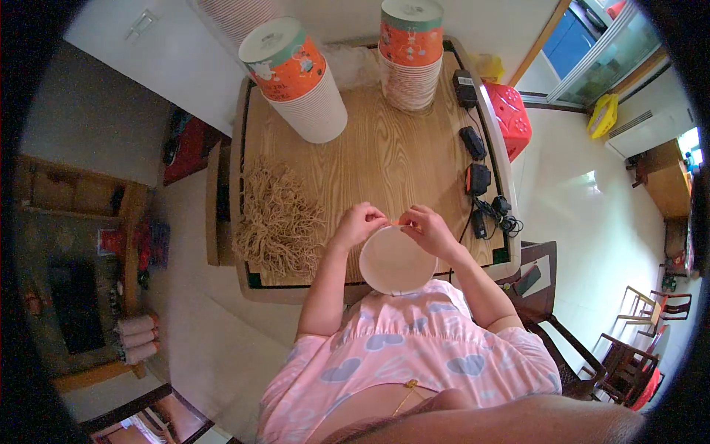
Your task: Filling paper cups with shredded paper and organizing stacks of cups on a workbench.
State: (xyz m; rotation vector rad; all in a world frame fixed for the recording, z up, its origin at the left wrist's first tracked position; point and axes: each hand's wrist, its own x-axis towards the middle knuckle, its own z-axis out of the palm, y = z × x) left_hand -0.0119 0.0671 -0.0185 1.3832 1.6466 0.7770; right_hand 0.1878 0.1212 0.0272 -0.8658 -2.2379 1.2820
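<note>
In front of my body, at the near edge of the table, is a white paper bucket [398, 260] with its open mouth turned up toward me. At its far rim a little orange of the outside shows. My right hand [429, 231] is closed on that rim, thumb toward the inside. Just left of it, my left hand [361, 223] is closed in a pinch at the rim; what lies between its fingertips is too small to make out. A heap of tan twisted-paper cords [277, 222] lies on the table beside my left forearm.
Two tall stacks of paper buckets, one at far left [310, 103] and one at far right [411, 70], stand upside down on the wood-patterned table [370, 163]. Black adapters and cables [484, 211] line its right edge. A red plastic stool [508, 118] and dark chair [551, 311] stand alongside.
</note>
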